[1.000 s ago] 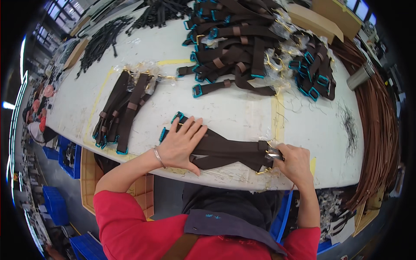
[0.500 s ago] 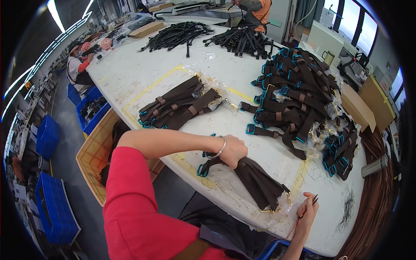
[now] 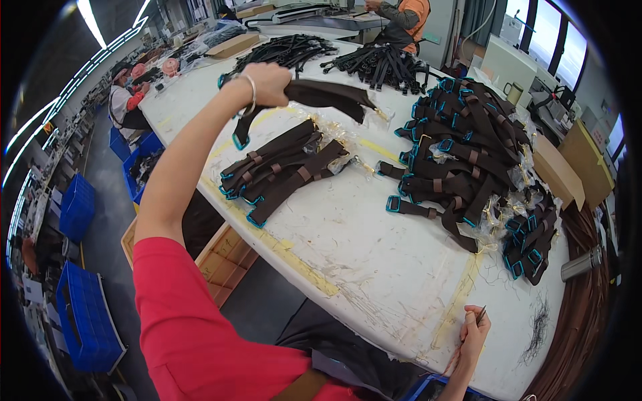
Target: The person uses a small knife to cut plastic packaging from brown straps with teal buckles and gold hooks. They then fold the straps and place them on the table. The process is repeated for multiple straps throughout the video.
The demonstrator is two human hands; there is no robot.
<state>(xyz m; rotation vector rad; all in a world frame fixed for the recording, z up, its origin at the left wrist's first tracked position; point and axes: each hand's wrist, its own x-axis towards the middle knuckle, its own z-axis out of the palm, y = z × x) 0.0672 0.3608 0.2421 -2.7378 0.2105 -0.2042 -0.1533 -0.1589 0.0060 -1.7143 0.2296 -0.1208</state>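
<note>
Left hand (image 3: 269,84) farther forward, clenched

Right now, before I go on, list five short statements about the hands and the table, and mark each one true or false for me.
1. The left hand is closed on a bundle of dark straps. True.
2. The right hand is touching that bundle. False: it is well away from it, near the table's front edge, and holds a small pointed tool.
3. A larger pile of straps lies to the right of a smaller pile. True.
4. The metal flask is at the left side of the picture. False: it is at the right side.
5. A blue buckle hangs from the bundle. True.
</note>
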